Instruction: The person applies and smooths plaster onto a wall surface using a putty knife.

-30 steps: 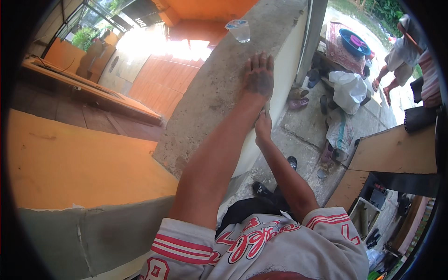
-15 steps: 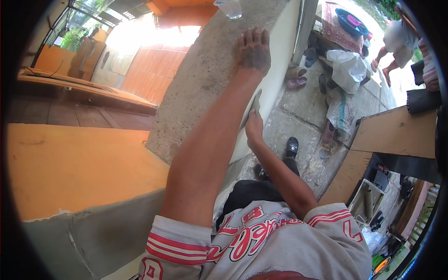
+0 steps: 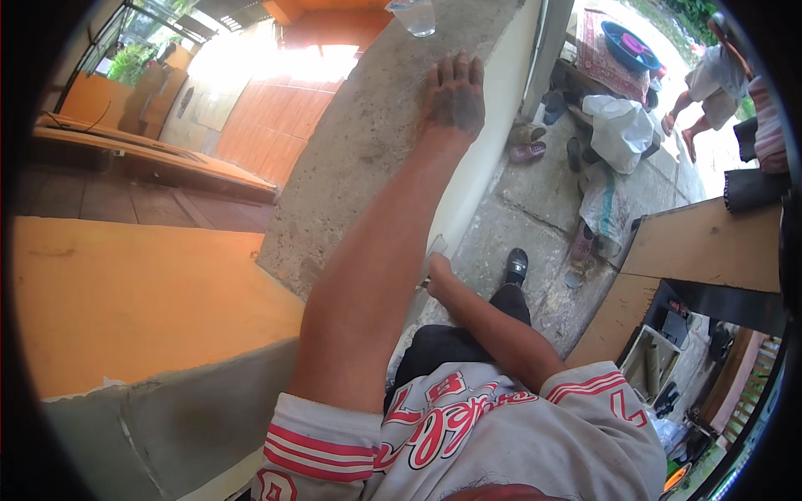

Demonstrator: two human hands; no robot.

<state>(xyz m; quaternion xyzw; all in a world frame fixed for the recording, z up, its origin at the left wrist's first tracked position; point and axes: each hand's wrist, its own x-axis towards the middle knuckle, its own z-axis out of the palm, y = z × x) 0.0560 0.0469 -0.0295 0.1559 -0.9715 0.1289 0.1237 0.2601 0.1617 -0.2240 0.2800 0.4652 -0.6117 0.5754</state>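
My left hand (image 3: 454, 100) lies flat on the rough concrete top of a low wall (image 3: 359, 125), fingers stretched forward near its right edge. Lower down, my right hand (image 3: 438, 272) is closed around a thin, flat grey scraper (image 3: 435, 247) held against the wall's smooth, pale side face (image 3: 464, 189). My left forearm hides part of that scraper and of the wall face, so its full shape cannot be made out. Beyond my left fingertips a clear plastic cup (image 3: 415, 18) stands on the wall top.
Right of the wall, shoes (image 3: 528, 144), a white sack (image 3: 620, 132) and a blue basin (image 3: 628, 47) line the concrete floor (image 3: 526, 209). Another person's legs (image 3: 702, 104) show at the far right. Brown boards (image 3: 710, 242) stand at the right, an orange wall (image 3: 150, 301) at the left.
My right hand has moved down along the wall's side face, toward my body, with the scraper. The left hand stays in place on the wall top.
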